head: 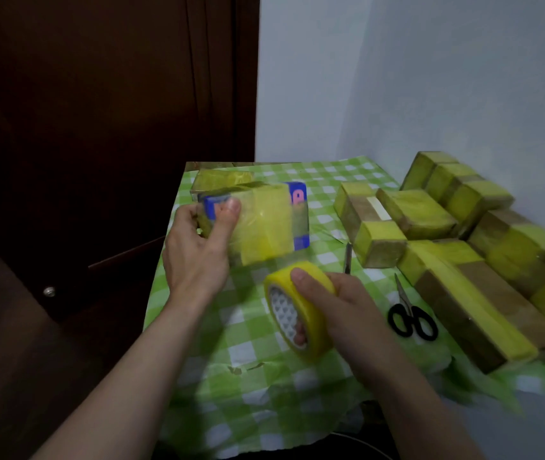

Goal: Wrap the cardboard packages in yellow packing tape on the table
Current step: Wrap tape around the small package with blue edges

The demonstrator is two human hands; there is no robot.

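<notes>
A blue printed box (pixel 264 224), partly covered in yellow tape, is tilted up off the green checked tablecloth (pixel 251 356). My left hand (pixel 198 247) grips its left end, thumb on the front face. My right hand (pixel 341 313) holds the roll of yellow tape (pixel 301 310) just below the box, thumb on the roll's top and fingers through its core. A strip of tape runs from the roll up onto the box. Another yellow-wrapped package (pixel 224 179) lies behind the box.
Several taped cardboard packages (pixel 463 257) are stacked along the right side of the table. Black-handled scissors (pixel 410 317) lie beside them, and a thin blade-like tool (pixel 348 258) lies near the box. A dark wooden door stands to the left.
</notes>
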